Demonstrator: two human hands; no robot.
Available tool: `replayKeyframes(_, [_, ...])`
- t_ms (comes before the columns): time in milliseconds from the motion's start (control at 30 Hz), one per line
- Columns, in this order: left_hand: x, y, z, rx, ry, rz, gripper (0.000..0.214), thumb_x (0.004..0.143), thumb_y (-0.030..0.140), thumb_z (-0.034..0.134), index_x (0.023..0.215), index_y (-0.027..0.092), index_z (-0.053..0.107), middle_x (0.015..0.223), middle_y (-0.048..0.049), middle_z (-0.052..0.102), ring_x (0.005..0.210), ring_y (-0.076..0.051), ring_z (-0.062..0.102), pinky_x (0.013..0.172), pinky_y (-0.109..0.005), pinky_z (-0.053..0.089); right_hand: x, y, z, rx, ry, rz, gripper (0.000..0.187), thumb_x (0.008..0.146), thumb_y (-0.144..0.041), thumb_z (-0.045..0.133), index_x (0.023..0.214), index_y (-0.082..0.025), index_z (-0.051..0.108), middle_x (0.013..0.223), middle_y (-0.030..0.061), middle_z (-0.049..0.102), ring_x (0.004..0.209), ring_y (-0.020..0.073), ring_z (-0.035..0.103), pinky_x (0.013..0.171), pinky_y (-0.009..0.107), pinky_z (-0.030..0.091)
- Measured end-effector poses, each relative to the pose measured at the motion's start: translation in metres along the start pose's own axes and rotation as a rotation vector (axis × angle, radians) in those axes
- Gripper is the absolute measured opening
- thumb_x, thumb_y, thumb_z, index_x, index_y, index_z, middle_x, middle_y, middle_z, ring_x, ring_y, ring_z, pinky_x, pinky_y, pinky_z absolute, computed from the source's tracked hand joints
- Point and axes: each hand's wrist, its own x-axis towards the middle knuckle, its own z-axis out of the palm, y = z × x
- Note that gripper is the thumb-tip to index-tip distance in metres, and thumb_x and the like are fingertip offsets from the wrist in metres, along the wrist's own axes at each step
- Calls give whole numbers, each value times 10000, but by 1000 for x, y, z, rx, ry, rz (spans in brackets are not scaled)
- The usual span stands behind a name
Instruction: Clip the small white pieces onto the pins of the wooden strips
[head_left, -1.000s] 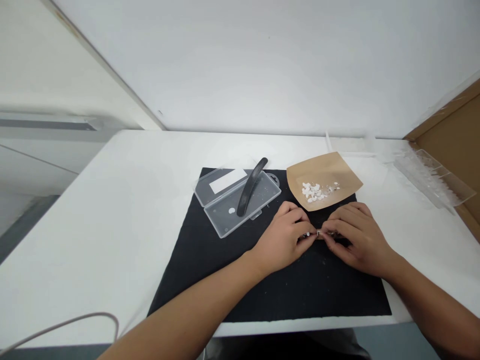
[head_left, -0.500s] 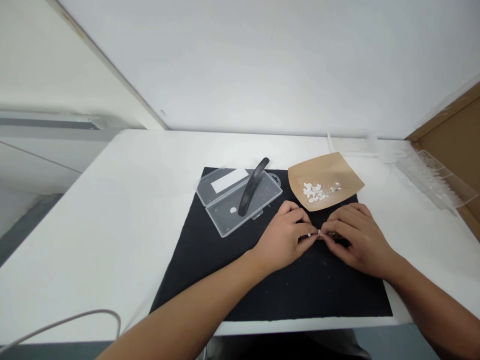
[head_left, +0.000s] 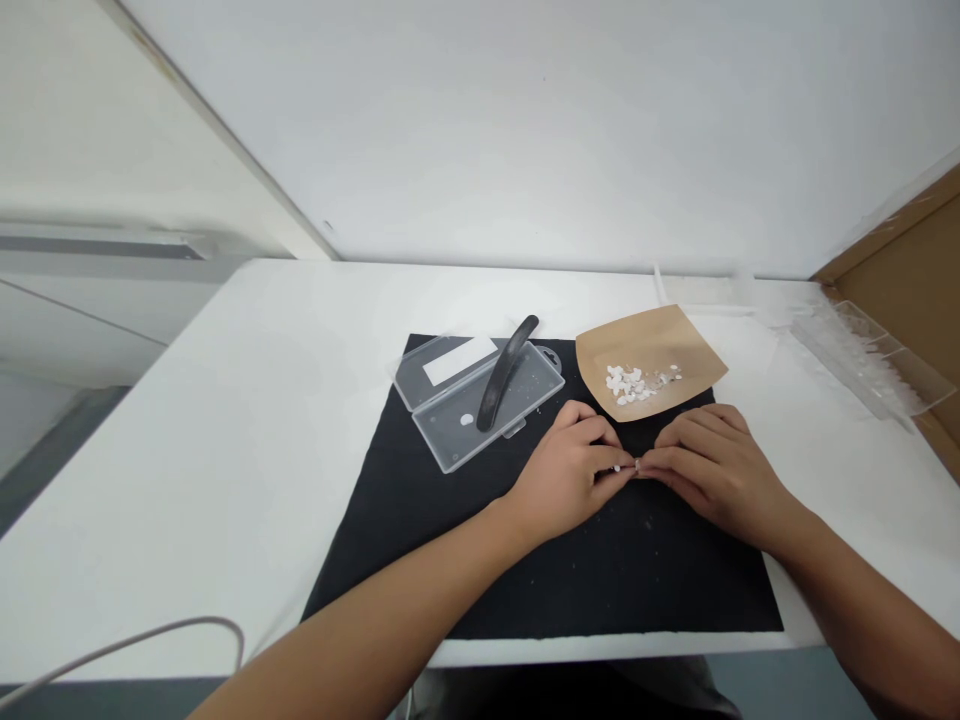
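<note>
My left hand (head_left: 571,475) and my right hand (head_left: 711,472) meet fingertip to fingertip over the black mat (head_left: 465,540). Both pinch a tiny pale, partly metallic piece (head_left: 635,465) between them; I cannot make out what it is. Just behind my hands lies a brown paper sheet (head_left: 679,345) carrying a small heap of white chips (head_left: 626,382). To the left, an open clear plastic case (head_left: 480,395) rests on the mat with a black curved tool (head_left: 504,372) lying across it and one white bit inside.
The mat lies on a white table (head_left: 262,420) against a white wall. A clear plastic tray (head_left: 862,360) sits at the far right beside a brown board (head_left: 919,270). A grey cable (head_left: 127,645) curves over the table's near left edge.
My right hand has flattened a little and its fingers have stretched toward the left hand. Everything else holds its place.
</note>
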Motion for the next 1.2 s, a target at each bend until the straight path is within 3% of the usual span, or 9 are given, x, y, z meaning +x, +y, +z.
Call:
replayKeyframes(567, [1, -1, 0, -2, -7, 2, 80, 962, 230, 763, 949, 206, 839, 921, -67, 728, 962, -222, 551, 892, -388, 486, 1, 4, 0, 74, 8, -58, 50, 985, -220, 758, 1004, -263, 743, 885, -11, 704, 818, 164, 600, 832, 379, 386])
replayKeyframes(867, [1, -1, 0, -7, -30, -27, 91, 967, 261, 763, 954, 216, 841, 916, -68, 727, 963, -226, 553, 899, -391, 478, -1, 2, 0, 97, 42, 97, 85, 964, -321, 788, 1009, -267, 740, 895, 7, 699, 844, 184, 629, 867, 401, 382])
replayKeyframes(1200, [1, -2, 0, -17, -14, -17, 79, 959, 243, 769, 936, 200, 830, 900, -62, 718, 955, -225, 532, 881, -385, 465, 0, 2, 7, 101, 15, 113, 61, 992, -320, 740, 1000, -259, 739, 906, 21, 699, 856, 195, 629, 858, 401, 384])
